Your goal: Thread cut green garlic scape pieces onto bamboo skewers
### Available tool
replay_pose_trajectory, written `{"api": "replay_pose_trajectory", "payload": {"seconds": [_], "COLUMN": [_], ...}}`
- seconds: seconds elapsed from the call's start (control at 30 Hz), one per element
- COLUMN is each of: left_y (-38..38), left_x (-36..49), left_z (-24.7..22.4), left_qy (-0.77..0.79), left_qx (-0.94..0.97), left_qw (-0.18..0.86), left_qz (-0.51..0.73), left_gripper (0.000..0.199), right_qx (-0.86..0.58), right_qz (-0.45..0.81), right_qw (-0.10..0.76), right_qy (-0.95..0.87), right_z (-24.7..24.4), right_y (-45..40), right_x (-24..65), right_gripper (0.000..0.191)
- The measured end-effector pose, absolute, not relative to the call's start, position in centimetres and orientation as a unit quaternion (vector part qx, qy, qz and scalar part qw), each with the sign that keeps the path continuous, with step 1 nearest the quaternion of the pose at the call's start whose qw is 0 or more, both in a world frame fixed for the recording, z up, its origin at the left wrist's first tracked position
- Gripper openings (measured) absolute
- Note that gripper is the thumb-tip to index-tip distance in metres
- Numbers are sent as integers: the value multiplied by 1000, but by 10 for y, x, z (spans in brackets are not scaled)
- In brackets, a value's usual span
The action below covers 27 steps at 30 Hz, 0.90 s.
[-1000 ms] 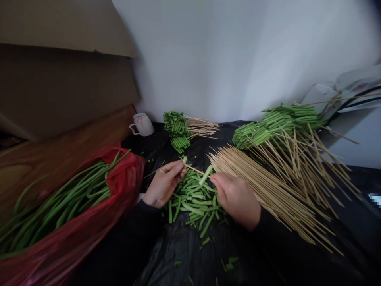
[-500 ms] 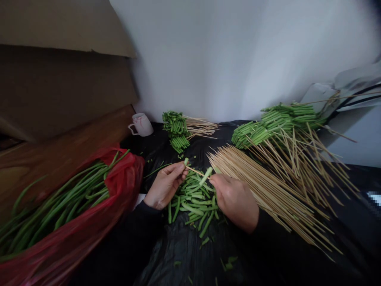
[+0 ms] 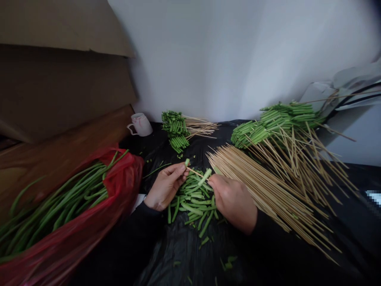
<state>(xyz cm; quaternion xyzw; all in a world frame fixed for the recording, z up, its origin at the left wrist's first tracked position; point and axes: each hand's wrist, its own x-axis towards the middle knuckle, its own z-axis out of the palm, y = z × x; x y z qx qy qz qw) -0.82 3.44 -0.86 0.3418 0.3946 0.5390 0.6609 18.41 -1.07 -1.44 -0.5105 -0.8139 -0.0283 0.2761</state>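
Observation:
Between my hands runs a thin wooden skewer (image 3: 195,172). My right hand (image 3: 235,200) is closed round it, close to a cut green bean piece (image 3: 204,177) threaded crosswise on it. Thumb and fingers of my left hand (image 3: 166,184) pinch another bean piece (image 3: 187,162) at the skewer's other end; whether the tip has pierced it is hidden by the fingers. Below both hands lies a heap of cut green bean pieces (image 3: 196,206). Just right of my right hand is a large bundle of bare skewers (image 3: 268,186), their points toward the upper left.
A red plastic bag (image 3: 126,171) of long green beans (image 3: 68,198) lies left. Filled bean skewers are piled at the back middle (image 3: 175,127) and back right (image 3: 276,121). A white mug (image 3: 141,124) stands against the wall. Black plastic sheeting (image 3: 175,254) covers the table.
Hardly anything differs. Both hands hold nearly the same pose on the skewer and bean pieces, and the whole view has shifted very slightly.

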Motion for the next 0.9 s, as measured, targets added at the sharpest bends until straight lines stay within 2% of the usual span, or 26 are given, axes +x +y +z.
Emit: {"api": "replay_pose_trajectory", "payload": {"seconds": [0.17, 0.37, 0.77, 0.9], "left_y": [31, 20, 19, 22], "left_x": [-4, 12, 12, 5], "left_z": [-9, -10, -12, -8], "left_qy": [400, 389, 395, 404], "left_qx": [354, 431, 468, 549], "left_qw": [657, 655, 628, 573], "left_qz": [532, 484, 480, 454], "left_gripper": [23, 18, 20, 25], "right_qx": [-505, -499, -491, -503], "right_qz": [-41, 7, 131, 120], "right_qw": [303, 309, 345, 371], "right_qy": [-807, -809, -789, -771], "right_z": [-14, -13, -7, -7], "right_y": [-12, -13, -9, -2], "right_x": [184, 179, 182, 190], "right_gripper": [22, 23, 24, 24]}}
